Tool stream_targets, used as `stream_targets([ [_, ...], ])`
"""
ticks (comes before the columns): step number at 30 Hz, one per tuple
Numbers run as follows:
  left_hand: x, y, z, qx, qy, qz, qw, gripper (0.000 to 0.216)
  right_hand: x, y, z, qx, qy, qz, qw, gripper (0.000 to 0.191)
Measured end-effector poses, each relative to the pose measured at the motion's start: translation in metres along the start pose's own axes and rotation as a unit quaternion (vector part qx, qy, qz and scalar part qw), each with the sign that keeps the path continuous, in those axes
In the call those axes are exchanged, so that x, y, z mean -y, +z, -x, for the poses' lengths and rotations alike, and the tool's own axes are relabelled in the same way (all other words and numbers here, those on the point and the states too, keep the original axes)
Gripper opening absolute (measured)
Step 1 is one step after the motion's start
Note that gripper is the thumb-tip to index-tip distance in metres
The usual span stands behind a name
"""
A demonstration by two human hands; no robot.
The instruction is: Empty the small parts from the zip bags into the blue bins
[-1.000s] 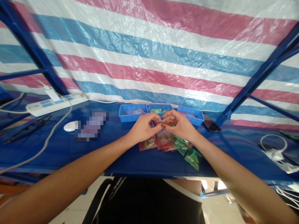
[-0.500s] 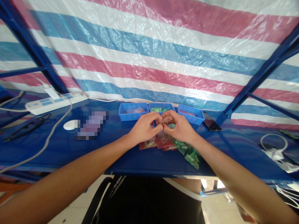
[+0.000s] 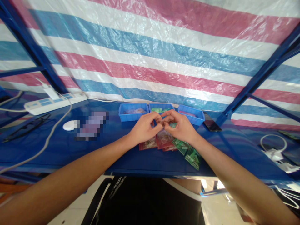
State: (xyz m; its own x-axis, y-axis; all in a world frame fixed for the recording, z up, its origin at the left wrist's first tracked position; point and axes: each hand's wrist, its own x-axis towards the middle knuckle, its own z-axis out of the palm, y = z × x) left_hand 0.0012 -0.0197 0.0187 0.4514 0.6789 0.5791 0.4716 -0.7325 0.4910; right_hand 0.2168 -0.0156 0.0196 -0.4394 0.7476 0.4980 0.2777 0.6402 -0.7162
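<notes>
My left hand [image 3: 145, 127] and my right hand [image 3: 179, 126] meet fingertip to fingertip over the blue table [image 3: 58, 150], both pinched on a tiny item too small to make out. Just under them lies a heap of red packets [image 3: 156, 142] and green packets [image 3: 189, 152]. Behind the hands stand three small blue trays: the left tray [image 3: 133, 112] holds pale packets, the middle tray [image 3: 160, 109] holds green ones, and the right tray [image 3: 191, 114] shows something red.
A white power strip [image 3: 53, 102] with cables lies far left, near a white round object [image 3: 68, 125] and a black tool [image 3: 25, 128]. A dark phone [image 3: 210, 124] lies right of the trays. White coiled cable [image 3: 274, 150] sits far right. A striped tarp [image 3: 152, 53] hangs behind.
Both hands stay joined in a pinch and have shifted only slightly; the fingers worked a little at the tiny item. Nothing on the table moved.
</notes>
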Motion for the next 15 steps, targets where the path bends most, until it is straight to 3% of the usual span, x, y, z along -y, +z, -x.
stream_targets([
  [5,0.003,-0.001,0.002,-0.041,0.001,0.002,0.999,0.055,-0.009,-0.005,-0.005,-0.043,0.053,-0.107,0.992,0.028],
  [7,0.003,-0.002,0.001,-0.043,0.025,-0.02,0.999,0.065,-0.012,-0.007,-0.007,-0.056,0.087,-0.158,0.982,0.033],
  [11,0.006,-0.004,-0.001,-0.037,0.095,-0.063,0.993,0.047,-0.015,-0.01,-0.009,-0.04,0.118,-0.22,0.968,0.047],
  [15,0.008,-0.007,-0.001,-0.065,0.107,-0.059,0.99,0.023,-0.012,-0.009,-0.009,-0.002,0.112,-0.24,0.964,0.049],
])
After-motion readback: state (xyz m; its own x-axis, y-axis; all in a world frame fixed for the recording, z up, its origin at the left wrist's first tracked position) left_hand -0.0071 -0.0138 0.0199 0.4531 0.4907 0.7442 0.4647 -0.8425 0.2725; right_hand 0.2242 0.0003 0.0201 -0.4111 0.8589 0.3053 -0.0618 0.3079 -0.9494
